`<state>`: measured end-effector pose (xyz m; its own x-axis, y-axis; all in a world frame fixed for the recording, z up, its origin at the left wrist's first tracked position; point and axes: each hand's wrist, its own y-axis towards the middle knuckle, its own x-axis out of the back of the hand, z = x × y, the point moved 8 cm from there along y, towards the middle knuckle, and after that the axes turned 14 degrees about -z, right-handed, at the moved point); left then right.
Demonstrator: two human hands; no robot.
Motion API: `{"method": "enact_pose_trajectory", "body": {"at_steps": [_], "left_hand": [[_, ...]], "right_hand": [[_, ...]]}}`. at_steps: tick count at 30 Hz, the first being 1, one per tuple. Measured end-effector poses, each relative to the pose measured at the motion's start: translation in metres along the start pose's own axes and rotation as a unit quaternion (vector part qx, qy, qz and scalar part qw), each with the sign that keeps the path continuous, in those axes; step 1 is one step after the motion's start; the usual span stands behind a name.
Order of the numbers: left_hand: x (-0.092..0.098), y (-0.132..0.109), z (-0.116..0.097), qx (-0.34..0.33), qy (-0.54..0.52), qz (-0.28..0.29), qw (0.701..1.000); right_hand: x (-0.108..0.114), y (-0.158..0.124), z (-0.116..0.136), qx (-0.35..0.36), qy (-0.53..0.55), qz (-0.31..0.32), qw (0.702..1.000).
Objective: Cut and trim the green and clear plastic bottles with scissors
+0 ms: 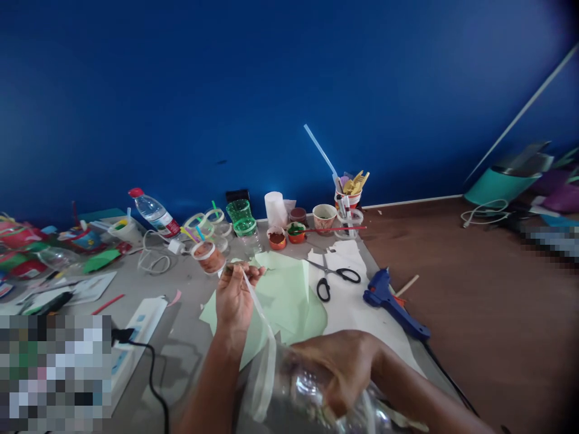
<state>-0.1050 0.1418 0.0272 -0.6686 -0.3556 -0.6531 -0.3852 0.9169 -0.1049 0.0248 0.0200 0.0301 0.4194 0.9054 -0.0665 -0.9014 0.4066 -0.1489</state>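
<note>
Between the thumb and fingers of my left hand is the upper end of a long, narrow white strip. The strip runs down to a large clear plastic container at the bottom of the view and lies along its edge; whether it is paper or tape I cannot tell. My right hand is bent over the container and grips it, with some fingers hidden. Pale green paper lies under and beyond my hands. To its right, black-handled scissors rest on white paper.
A blue glue gun lies at the table's right edge. Paint pots, a green plastic bottle piece and a red-capped bottle stand along the back. On the left are a power strip and its black cord.
</note>
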Motion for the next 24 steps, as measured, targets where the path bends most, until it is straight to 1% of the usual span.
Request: {"method": "enact_pose_trajectory", "body": {"at_steps": [1, 2, 3, 4, 5, 7, 9, 11, 13, 14, 15, 16, 18, 20, 22, 24], "left_hand": [[0.001, 0.001, -0.001, 0.0, -0.013, -0.002, 1.0], [0.002, 0.003, -0.002, 0.003, -0.027, -0.002, 1.0], [0.002, 0.003, -0.002, 0.011, -0.038, 0.002, 0.999], [0.001, 0.004, -0.001, 0.026, -0.044, 0.009, 0.999], [-0.001, 0.003, 0.0, 0.041, -0.046, 0.021, 0.998], [-0.007, 0.001, 0.002, 0.06, -0.039, 0.044, 0.996], [-0.01, -0.001, 0.002, 0.046, -0.029, 0.05, 0.997], [-0.01, -0.003, 0.003, 0.015, -0.013, 0.041, 0.999], [-0.009, -0.008, 0.01, -0.018, 0.028, 0.04, 0.999], [-0.01, -0.012, 0.014, -0.034, 0.062, 0.051, 0.996], [-0.012, -0.017, 0.017, -0.06, 0.098, 0.063, 0.991], [-0.014, -0.022, 0.02, -0.088, 0.135, 0.079, 0.984], [-0.021, -0.036, 0.023, -0.144, 0.197, 0.115, 0.963], [-0.028, -0.047, 0.022, -0.188, 0.232, 0.143, 0.944], [-0.034, -0.056, 0.02, -0.224, 0.262, 0.157, 0.926], [-0.038, -0.06, 0.017, -0.247, 0.276, 0.148, 0.917]], "right_hand": [[0.005, -0.002, -0.002, -0.015, -0.037, -0.032, 0.999], [0.015, -0.006, -0.004, -0.034, -0.083, -0.086, 0.992], [0.03, -0.011, -0.005, -0.043, -0.136, -0.17, 0.975], [0.045, -0.018, -0.003, -0.041, -0.183, -0.246, 0.951], [0.056, -0.025, -0.002, -0.034, -0.219, -0.302, 0.927], [0.078, -0.041, -0.003, -0.045, -0.265, -0.414, 0.87], [0.095, -0.053, -0.001, -0.037, -0.293, -0.507, 0.809], [0.104, -0.06, 0.005, -0.002, -0.327, -0.576, 0.749], [0.105, -0.062, 0.011, 0.032, -0.378, -0.621, 0.686], [0.104, -0.062, 0.013, 0.042, -0.401, -0.639, 0.655], [0.102, -0.061, 0.014, 0.05, -0.417, -0.65, 0.633], [0.1, -0.059, 0.014, 0.054, -0.426, -0.657, 0.62], [0.096, -0.055, 0.011, 0.057, -0.431, -0.667, 0.605], [0.093, -0.053, 0.009, 0.059, -0.444, -0.673, 0.588], [0.09, -0.052, 0.009, 0.063, -0.466, -0.677, 0.566], [0.089, -0.05, 0.009, 0.06, -0.483, -0.677, 0.552]]}}
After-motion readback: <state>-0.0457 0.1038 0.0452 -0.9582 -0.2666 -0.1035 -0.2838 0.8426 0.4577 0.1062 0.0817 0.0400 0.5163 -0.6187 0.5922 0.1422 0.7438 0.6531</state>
